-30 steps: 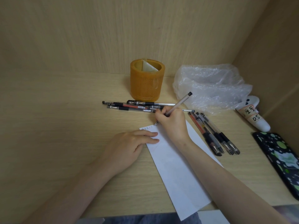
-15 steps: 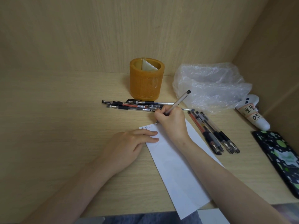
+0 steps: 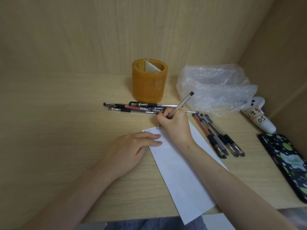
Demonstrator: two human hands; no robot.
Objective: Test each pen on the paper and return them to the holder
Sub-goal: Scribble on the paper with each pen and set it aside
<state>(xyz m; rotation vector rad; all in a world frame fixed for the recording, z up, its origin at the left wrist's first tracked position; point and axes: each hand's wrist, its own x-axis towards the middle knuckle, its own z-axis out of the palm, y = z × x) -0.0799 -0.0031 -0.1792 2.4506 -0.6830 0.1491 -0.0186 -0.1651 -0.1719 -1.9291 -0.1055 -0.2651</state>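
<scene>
Right hand point(image 3: 175, 125) writes on paper point(image 3: 181, 173) atop the wooden desk point(image 3: 58, 122).

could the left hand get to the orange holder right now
Probably yes: the left hand rests open with its fingers on the paper, holding nothing, and only low pens lie between it and the holder.

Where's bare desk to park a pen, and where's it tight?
Free: desk left of the holder and left hand. Tight: pens lie in front of the holder and right of the paper; bag and phone fill the right side.
</scene>
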